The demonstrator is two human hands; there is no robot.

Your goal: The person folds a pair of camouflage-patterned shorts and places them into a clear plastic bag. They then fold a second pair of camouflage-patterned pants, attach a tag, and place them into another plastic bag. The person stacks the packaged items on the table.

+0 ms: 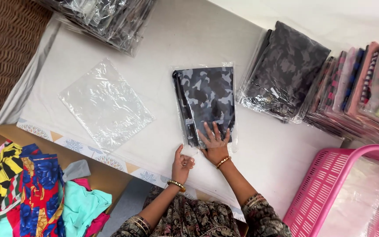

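Observation:
A folded grey-and-black camouflage garment lies inside a clear plastic bag on the white sheet. My right hand rests flat with spread fingers on the bag's near end, pressing it down. My left hand sits just left of it at the bag's near flap, fingers curled and forefinger raised, seemingly pinching the clear flap. Both wrists wear gold bangles.
A stack of empty clear bags lies to the left. Packed camouflage garments and a row of colourful packed ones sit right. More packed bags lie far left. A pink basket stands near right; a cardboard box of loose clothes near left.

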